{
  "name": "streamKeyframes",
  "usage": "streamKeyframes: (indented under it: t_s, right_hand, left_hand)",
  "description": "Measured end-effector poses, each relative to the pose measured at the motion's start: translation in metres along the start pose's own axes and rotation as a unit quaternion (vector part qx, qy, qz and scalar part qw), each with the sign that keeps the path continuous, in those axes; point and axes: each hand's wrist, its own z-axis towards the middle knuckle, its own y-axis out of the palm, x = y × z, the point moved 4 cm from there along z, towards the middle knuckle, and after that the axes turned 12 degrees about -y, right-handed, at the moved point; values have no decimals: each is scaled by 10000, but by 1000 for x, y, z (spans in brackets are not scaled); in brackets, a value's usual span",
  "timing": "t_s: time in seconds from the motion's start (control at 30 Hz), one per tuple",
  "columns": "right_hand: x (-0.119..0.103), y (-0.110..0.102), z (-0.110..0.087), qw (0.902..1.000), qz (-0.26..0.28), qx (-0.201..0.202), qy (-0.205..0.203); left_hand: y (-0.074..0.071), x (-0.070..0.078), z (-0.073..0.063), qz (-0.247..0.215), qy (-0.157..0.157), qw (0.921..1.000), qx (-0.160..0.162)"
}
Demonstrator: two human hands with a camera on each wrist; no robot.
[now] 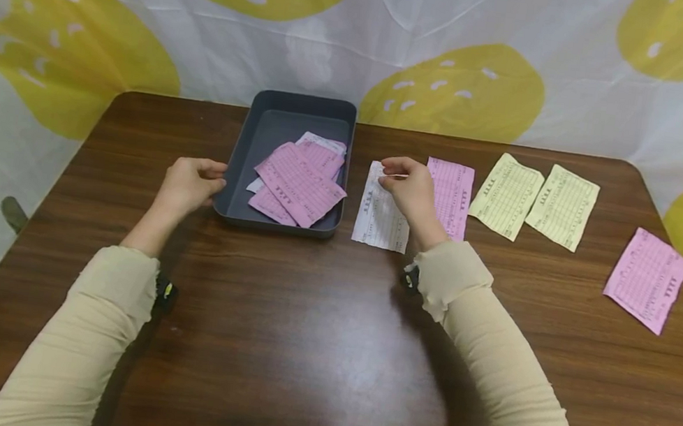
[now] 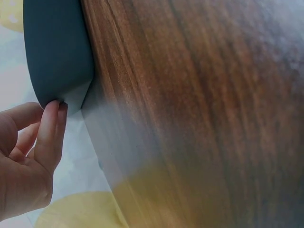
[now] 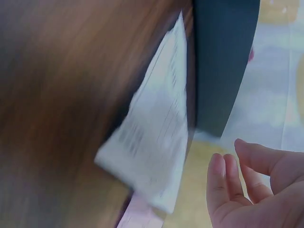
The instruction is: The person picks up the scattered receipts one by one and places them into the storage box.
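Observation:
A dark grey tray point(image 1: 255, 140) stands near the table's back edge with pink and white printed paper slips point(image 1: 300, 184) piled loosely inside. My left hand point(image 1: 186, 185) is at the tray's left wall; the left wrist view has its thumb and fingertips pinching the rim by a corner. To the right of the tray lies a white printed slip point(image 1: 382, 214), its lower edge slightly lifted in the right wrist view. Over it hovers my right hand point(image 1: 410, 189), thumb and fingers parted and holding nothing. Part of a pink slip point(image 1: 454, 191) is hidden behind that hand.
Two yellow slips point(image 1: 506, 196) lie side by side farther right, and another pink slip point(image 1: 647, 279) rests near the table's right edge. A white curtain with yellow shapes point(image 1: 456, 92) hangs behind the brown wooden table point(image 1: 301, 342).

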Motion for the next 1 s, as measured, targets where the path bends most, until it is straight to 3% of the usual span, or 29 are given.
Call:
streamKeyframes:
  t_s: [0.17, 0.57, 1.0]
  right_hand:
    - [14, -16, 1, 9995, -44, 90, 311]
    - [32, -41, -2, 9976, -348, 270, 532]
    - [44, -41, 0, 9949, -28, 128, 999]
  left_hand:
    - [0, -2, 0, 32, -36, 10000, 2]
    - [1, -2, 0, -23, -28, 10000, -5]
    - [1, -1, 0, -67, 6, 10000, -2]
